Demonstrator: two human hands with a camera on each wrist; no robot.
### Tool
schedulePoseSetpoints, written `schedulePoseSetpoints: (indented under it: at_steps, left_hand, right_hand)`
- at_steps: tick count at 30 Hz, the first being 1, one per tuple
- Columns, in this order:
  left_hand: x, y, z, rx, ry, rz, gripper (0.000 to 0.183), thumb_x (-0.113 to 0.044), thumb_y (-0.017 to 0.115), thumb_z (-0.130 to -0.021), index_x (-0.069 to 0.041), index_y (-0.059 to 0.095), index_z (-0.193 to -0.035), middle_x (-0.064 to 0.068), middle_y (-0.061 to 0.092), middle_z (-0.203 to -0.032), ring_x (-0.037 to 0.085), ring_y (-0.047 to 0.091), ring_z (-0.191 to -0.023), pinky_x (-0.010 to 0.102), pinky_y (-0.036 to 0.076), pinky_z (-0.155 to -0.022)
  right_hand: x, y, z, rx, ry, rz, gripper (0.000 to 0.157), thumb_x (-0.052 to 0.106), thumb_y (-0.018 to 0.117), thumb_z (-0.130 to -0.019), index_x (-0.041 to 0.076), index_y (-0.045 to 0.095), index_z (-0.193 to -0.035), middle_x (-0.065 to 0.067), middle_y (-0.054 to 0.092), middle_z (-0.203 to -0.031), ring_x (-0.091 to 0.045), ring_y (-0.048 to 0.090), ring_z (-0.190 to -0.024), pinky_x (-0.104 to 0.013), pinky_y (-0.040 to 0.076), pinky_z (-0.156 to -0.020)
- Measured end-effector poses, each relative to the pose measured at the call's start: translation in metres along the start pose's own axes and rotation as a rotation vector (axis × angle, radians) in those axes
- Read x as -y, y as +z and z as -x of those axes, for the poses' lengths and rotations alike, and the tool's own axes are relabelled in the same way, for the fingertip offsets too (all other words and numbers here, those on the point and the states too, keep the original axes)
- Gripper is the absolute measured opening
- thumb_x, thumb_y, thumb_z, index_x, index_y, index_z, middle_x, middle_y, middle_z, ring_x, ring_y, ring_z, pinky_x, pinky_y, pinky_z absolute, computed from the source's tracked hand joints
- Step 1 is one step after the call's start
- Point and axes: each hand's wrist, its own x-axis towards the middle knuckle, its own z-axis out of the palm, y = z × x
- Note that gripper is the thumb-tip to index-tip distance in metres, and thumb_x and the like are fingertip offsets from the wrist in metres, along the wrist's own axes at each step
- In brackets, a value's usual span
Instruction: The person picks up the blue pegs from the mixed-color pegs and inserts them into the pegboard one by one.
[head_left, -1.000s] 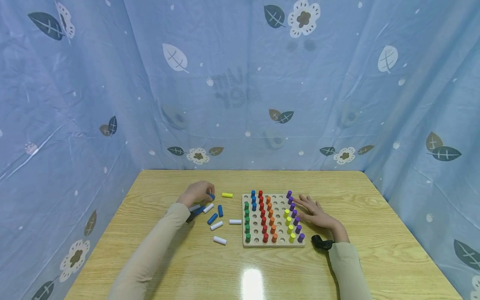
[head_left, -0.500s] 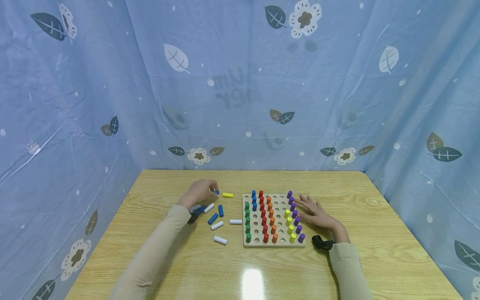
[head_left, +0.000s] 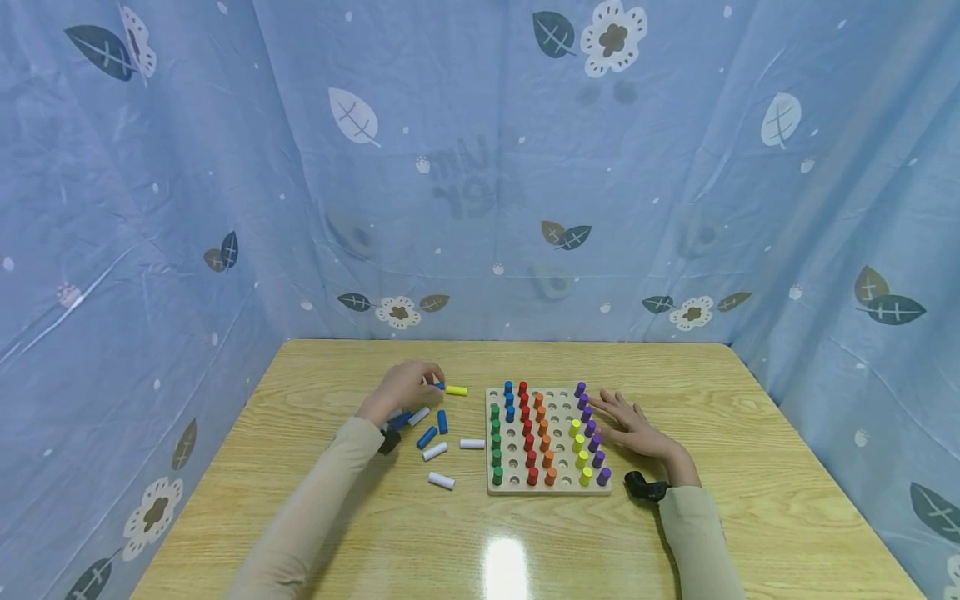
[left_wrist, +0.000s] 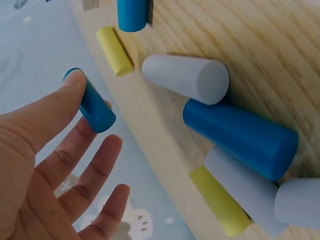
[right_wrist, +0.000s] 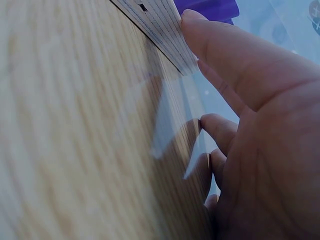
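Observation:
Between thumb and fingers, my left hand pinches a blue peg, raised off the table in the left wrist view. A yellow peg lies just right of that hand. To the right sits a wooden pegboard with upright green, blue, red, orange, yellow and purple pegs in columns; some holes show bare. My right hand lies at the board's right side, fingers extended. In the right wrist view its thumb touches the board's edge beside a purple peg.
Loose blue pegs and white pegs are scattered on the wooden table, left of the board. Under the left wrist lie more, with a second yellow peg among them. A blue patterned curtain hangs behind the table.
My left hand has moved a little to the right with the blue peg, closer to the yellow peg. My right hand stays at the board's side.

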Motion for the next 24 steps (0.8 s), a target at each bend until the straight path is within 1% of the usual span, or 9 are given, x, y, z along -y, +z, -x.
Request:
schedulePoseSetpoints:
  at_steps: [12, 19, 24]
  left_hand:
    - [-0.0040, 0.0020, 0.0058, -0.036, 0.013, 0.028, 0.016, -0.023, 0.067, -0.086, -0.017, 0.067, -0.100, 0.000, 0.065, -0.089, 0.015, 0.059, -0.078, 0.034, 0.047, -0.069]
    - [-0.0058, 0.0051, 0.0059, -0.038, 0.013, 0.054, 0.014, -0.024, 0.067, -0.086, -0.018, 0.066, -0.100, -0.004, 0.064, -0.086, 0.012, 0.057, -0.075, 0.031, 0.046, -0.067]
    - [-0.0099, 0.0068, 0.0059, -0.033, 0.027, 0.070, 0.014, -0.024, 0.067, -0.086, -0.018, 0.065, -0.099, -0.004, 0.063, -0.086, 0.011, 0.057, -0.075, 0.031, 0.047, -0.066]
  right_hand:
    - [-0.0005, 0.0001, -0.0003, -0.004, 0.002, 0.008, 0.056, 0.020, 0.051, -0.095, 0.010, 0.029, -0.146, -0.029, 0.004, -0.151, -0.050, -0.011, -0.135, -0.067, -0.014, -0.099]
    - [-0.0009, 0.0001, 0.0002, -0.001, -0.009, -0.001, 0.055, 0.018, 0.051, -0.096, 0.009, 0.028, -0.146, -0.029, 0.003, -0.151, -0.050, -0.012, -0.135, -0.067, -0.016, -0.099]
    - [-0.0013, 0.0006, 0.0001, -0.003, -0.006, -0.001, 0.056, 0.018, 0.051, -0.095, 0.010, 0.029, -0.146, -0.029, 0.003, -0.151, -0.050, -0.013, -0.135, -0.067, -0.016, -0.099]
